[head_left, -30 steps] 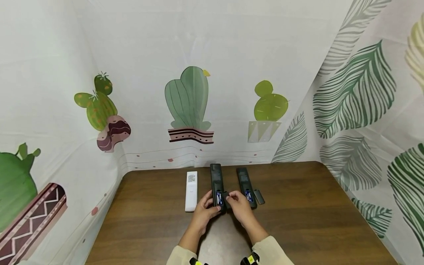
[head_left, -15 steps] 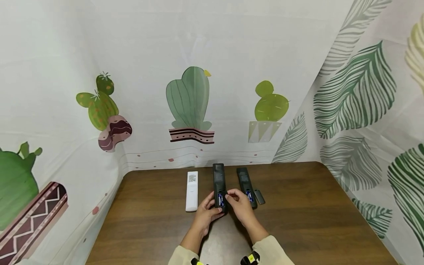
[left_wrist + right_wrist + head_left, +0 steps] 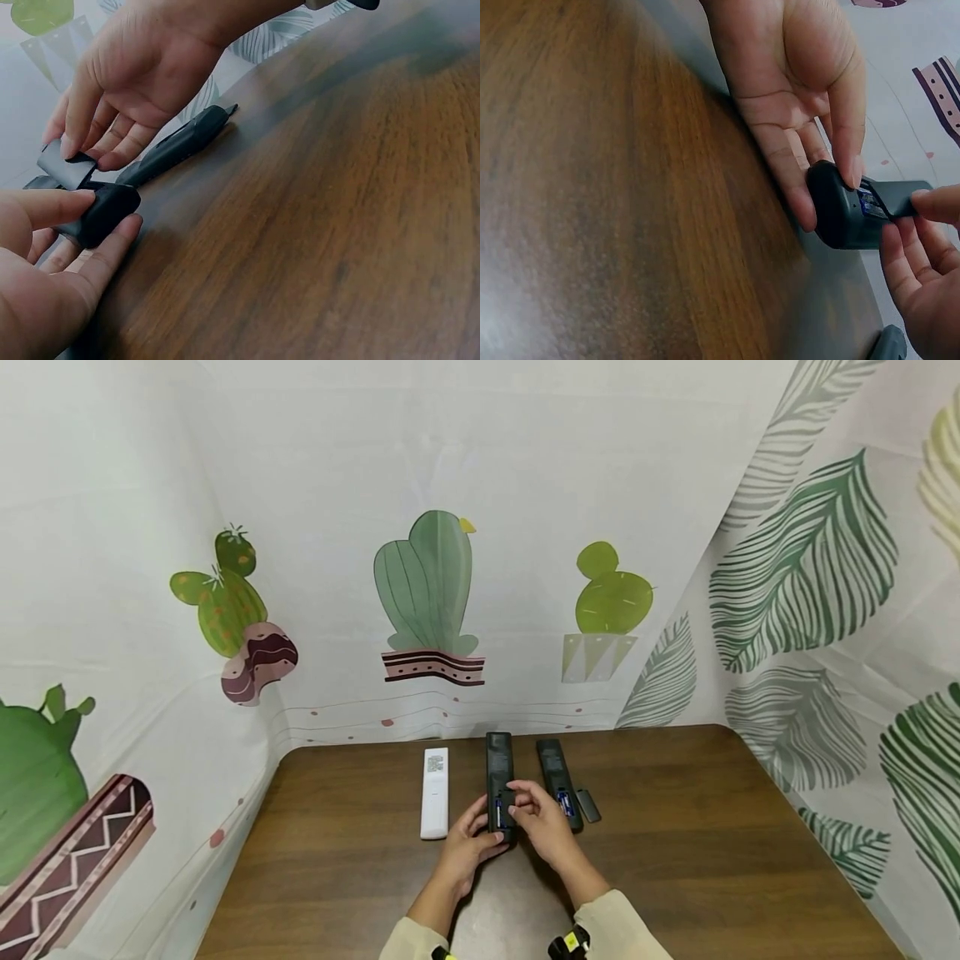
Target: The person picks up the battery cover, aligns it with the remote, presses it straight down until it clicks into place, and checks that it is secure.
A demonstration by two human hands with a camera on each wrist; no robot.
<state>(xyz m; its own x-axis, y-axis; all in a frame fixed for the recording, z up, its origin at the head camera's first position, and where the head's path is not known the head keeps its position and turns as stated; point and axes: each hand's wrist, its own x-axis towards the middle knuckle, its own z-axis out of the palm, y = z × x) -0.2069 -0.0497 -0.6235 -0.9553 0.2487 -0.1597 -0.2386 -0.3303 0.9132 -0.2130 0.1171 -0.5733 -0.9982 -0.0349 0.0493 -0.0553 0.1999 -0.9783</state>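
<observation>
A black remote control (image 3: 498,764) lies back side up, its near end gripped by my left hand (image 3: 462,850), thumb on top and fingers below. My right hand (image 3: 542,820) pinches a small dark battery cover (image 3: 69,165), tilted over the battery compartment. In the right wrist view the cover's lower edge is at the compartment, where blue batteries (image 3: 869,202) show beneath it. Whether the cover sits in its slot I cannot tell. The fingers of my right hand partly hide the compartment in the head view.
To the right lies a second black remote control (image 3: 553,768) with batteries exposed, its loose battery cover (image 3: 588,806) beside it. A white remote control (image 3: 434,793) lies to the left on the wooden table (image 3: 337,835). A patterned cloth (image 3: 525,468) hangs behind the table.
The battery cover in my right hand has moved from beside the remote control to over its battery compartment. The remote control and my left hand have shifted slightly right.
</observation>
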